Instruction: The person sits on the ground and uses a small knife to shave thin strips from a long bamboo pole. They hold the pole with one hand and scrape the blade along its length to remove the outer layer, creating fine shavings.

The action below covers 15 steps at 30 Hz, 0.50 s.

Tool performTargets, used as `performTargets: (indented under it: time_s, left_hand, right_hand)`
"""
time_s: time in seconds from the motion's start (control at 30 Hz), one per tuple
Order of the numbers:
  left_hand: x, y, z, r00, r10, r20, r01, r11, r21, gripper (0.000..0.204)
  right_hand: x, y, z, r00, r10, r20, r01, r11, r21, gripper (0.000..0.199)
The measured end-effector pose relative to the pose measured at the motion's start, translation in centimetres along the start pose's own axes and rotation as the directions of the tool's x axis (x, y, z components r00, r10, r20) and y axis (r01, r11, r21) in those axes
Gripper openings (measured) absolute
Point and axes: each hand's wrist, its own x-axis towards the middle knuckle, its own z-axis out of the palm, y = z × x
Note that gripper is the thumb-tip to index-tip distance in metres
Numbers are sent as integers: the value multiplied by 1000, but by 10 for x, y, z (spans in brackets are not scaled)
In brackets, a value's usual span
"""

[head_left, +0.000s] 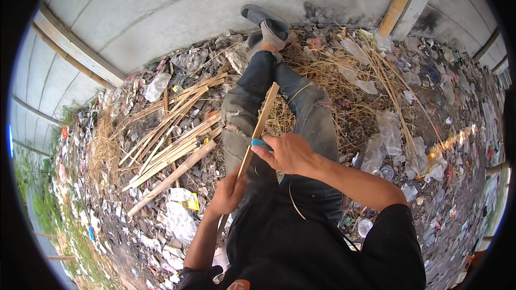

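Observation:
A long split bamboo strip [264, 111] slants up over my lap, between my knees. My left hand [228, 192] is closed round its lower part, near my left thigh. Farther up, my right hand [287, 153] is closed with thumb and fingers on a small blue object [260, 143] that presses against the strip. Most of that object is hidden by the strip and my fingers, so its kind does not show. A thin curled sliver [294, 202] hangs at the hem of my black shirt.
A pile of split bamboo strips [174, 142] and a thicker bamboo pole [172, 178] lie to my left. Pale shavings [344, 94] and long thin slivers [395, 91] lie to the right. Litter covers the ground; a grey panel wall [215, 8] stands ahead beyond my feet.

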Motion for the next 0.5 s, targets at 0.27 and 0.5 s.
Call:
performTargets:
  time_s: [0.27,0.5]
  left_hand:
    - [-17,5,-10,993,-25,115,33,997,-72,47]
    - [-12,12,-6,997,-24,72,37,982,-185,47]
  right_hand:
    - [39,49,-47,928,341,-148,-317,934,163,63]
    - [17,20,-4,982,108,-156,-86,986,143,61]
